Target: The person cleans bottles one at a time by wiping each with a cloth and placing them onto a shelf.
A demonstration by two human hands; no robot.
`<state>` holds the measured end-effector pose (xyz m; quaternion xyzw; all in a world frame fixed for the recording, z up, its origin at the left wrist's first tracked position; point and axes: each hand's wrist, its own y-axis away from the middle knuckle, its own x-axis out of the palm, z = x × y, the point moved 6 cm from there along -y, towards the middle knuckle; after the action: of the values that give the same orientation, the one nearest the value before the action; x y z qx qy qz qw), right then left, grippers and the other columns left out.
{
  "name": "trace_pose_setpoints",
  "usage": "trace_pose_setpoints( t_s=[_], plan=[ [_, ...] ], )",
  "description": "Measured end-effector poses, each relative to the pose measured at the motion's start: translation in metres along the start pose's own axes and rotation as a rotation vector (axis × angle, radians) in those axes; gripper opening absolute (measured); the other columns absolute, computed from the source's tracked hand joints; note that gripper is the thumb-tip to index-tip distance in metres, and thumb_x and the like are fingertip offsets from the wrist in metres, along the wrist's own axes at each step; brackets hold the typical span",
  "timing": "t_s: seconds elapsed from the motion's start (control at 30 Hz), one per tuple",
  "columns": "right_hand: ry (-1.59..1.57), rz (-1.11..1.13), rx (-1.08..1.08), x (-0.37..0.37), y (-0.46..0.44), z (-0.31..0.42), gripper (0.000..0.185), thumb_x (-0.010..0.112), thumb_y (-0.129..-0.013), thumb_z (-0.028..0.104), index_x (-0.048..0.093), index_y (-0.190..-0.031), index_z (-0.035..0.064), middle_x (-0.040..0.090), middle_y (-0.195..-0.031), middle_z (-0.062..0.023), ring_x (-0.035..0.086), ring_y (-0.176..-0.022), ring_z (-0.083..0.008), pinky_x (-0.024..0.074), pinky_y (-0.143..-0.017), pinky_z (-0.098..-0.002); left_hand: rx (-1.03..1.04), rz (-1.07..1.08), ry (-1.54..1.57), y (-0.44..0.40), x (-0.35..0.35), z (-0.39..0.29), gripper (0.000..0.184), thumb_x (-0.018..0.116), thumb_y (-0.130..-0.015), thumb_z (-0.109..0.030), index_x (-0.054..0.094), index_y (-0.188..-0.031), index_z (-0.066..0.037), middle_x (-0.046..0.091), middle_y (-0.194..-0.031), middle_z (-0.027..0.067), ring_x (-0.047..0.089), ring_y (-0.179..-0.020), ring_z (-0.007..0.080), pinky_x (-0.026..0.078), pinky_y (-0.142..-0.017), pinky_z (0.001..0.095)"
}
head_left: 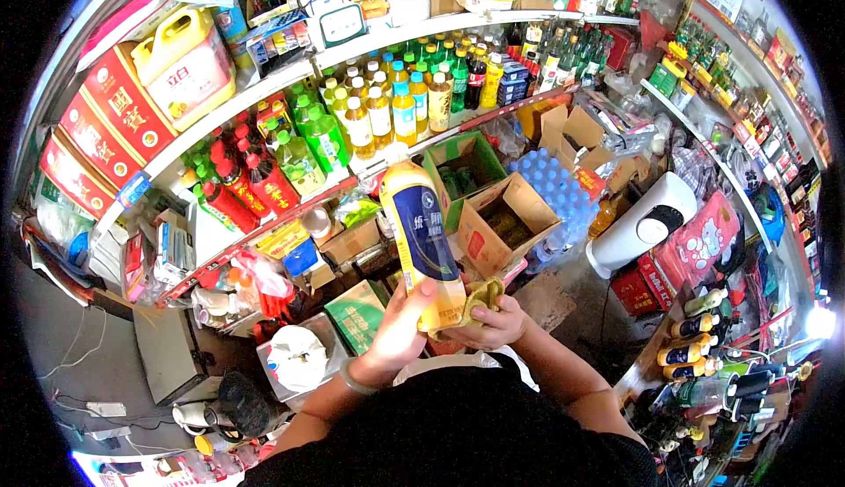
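Observation:
A large drink bottle [424,223] with a dark blue label, amber contents and a pale cap is in front of me, tilted with its cap end away. My left hand [400,324] is closed around the lower part of the bottle. Near the bottle's base, my right hand [493,321] is closed on a yellowish-green cloth [480,300]. The cloth lies against the bottom end of the bottle. Part of the base is hidden behind the cloth and fingers.
Beyond the bottle is a shelf with several drink bottles [378,117]. Below stand an open cardboard box [519,223], a green-edged box [462,170] and blue-wrapped bottles [554,183]. A white appliance [641,223] stands to the right. Several amber bottles [691,350] line the lower-right surface.

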<state>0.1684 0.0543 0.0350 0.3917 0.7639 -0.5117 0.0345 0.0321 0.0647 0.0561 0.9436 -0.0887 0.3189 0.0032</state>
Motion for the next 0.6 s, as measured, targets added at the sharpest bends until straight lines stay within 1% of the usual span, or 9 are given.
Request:
trace_pose_setpoints(
  t_s=[0.1,0.2,0.27,0.37,0.4,0.43,0.5,0.57,0.6],
  plan=[
    [-0.094,-0.060,0.058,-0.003,0.002,-0.001,0.030,0.060,-0.080,0.022,0.067,-0.108,0.0252,0.054,-0.114,0.0075,0.042,-0.123,-0.0182,0.0292,-0.105,-0.0451,0.014,-0.011,-0.014,-0.001,-0.001,0.000,0.046,0.046,-0.095,-0.036,0.043,-0.127,-0.003,0.056,-0.120,0.0132,0.056,-0.109,0.0232,0.045,-0.095,0.0378],
    [-0.323,-0.137,0.281,-0.002,0.007,-0.003,0.030,0.068,-0.074,0.013,0.066,-0.104,0.0132,0.054,-0.108,-0.0045,0.043,-0.121,-0.0322,0.0319,-0.106,-0.0491,0.020,-0.099,-0.008,-0.001,-0.010,0.005,0.050,0.054,-0.092,-0.033,0.042,-0.128,-0.001,0.056,-0.120,0.0116,0.054,-0.111,0.0220,0.043,-0.095,0.0367],
    [-0.414,-0.214,0.388,-0.001,0.008,0.001,0.030,0.069,-0.074,0.015,0.064,-0.103,0.0122,0.053,-0.108,-0.0059,0.043,-0.121,-0.0334,0.0322,-0.105,-0.0497,0.126,0.009,-0.090,-0.003,0.000,-0.008,0.047,0.063,-0.088,-0.021,0.043,-0.125,-0.001,0.056,-0.116,0.0056,0.053,-0.105,0.0150,0.041,-0.094,0.0325],
    [-0.541,-0.306,0.521,0.004,0.011,0.001,0.027,0.068,-0.078,0.020,0.057,-0.100,0.0088,0.050,-0.108,-0.0106,0.044,-0.119,-0.0379,0.0346,-0.103,-0.0514,0.183,-0.069,-0.371,-0.001,-0.003,-0.017,0.055,0.065,-0.084,-0.021,0.039,-0.127,0.001,0.053,-0.120,0.0075,0.052,-0.108,0.0167,0.041,-0.095,0.0325],
    [-0.610,-0.499,0.563,0.002,0.006,-0.005,0.027,0.066,-0.079,0.022,0.056,-0.100,0.0070,0.049,-0.107,-0.0114,0.045,-0.118,-0.0389,0.0353,-0.103,-0.0516,0.261,-0.146,-0.465,0.001,-0.001,-0.026,0.058,0.065,-0.080,-0.007,0.034,-0.128,0.000,0.052,-0.117,0.0076,0.052,-0.106,0.0158,0.040,-0.095,0.0322],
    [-0.626,-0.532,0.626,-0.004,0.003,-0.011,0.029,0.064,-0.081,0.022,0.055,-0.102,0.0052,0.049,-0.109,-0.0128,0.045,-0.118,-0.0405,0.0351,-0.102,-0.0521,0.316,-0.182,-0.339,0.000,0.004,-0.030,0.062,0.066,-0.077,-0.001,0.030,-0.128,-0.001,0.052,-0.114,0.0076,0.052,-0.106,0.0159,0.040,-0.096,0.0320],
    [-0.663,-0.603,0.750,-0.017,-0.005,-0.023,0.031,0.061,-0.083,0.022,0.054,-0.106,0.0017,0.049,-0.115,-0.0157,0.045,-0.118,-0.0438,0.0346,-0.102,-0.0530,0.317,-0.201,-0.403,0.002,-0.003,-0.021,0.063,0.064,-0.076,0.002,0.031,-0.129,0.000,0.050,-0.123,0.0096,0.052,-0.109,0.0176,0.040,-0.097,0.0323],
    [-0.726,0.049,0.607,-0.002,-0.048,-0.035,0.042,0.064,-0.080,0.021,0.052,-0.114,0.0008,0.045,-0.130,-0.0182,0.041,-0.122,-0.0457,0.0320,-0.103,-0.0542,0.343,-0.048,-0.472,-0.001,-0.005,-0.018,0.060,0.060,-0.083,-0.005,0.029,-0.134,0.000,0.044,-0.133,0.0122,0.050,-0.115,0.0200,0.039,-0.098,0.0331],
    [-0.658,0.161,0.615,0.003,-0.048,-0.029,0.050,0.068,-0.076,0.020,0.052,-0.120,0.0009,0.039,-0.139,-0.0185,0.036,-0.126,-0.0466,0.0292,-0.104,-0.0555,0.371,-0.057,-0.293,0.002,-0.002,-0.019,0.059,0.048,-0.089,-0.027,0.025,-0.138,-0.001,0.042,-0.136,0.0122,0.045,-0.121,0.0222,0.035,-0.102,0.0356]
  ],
)
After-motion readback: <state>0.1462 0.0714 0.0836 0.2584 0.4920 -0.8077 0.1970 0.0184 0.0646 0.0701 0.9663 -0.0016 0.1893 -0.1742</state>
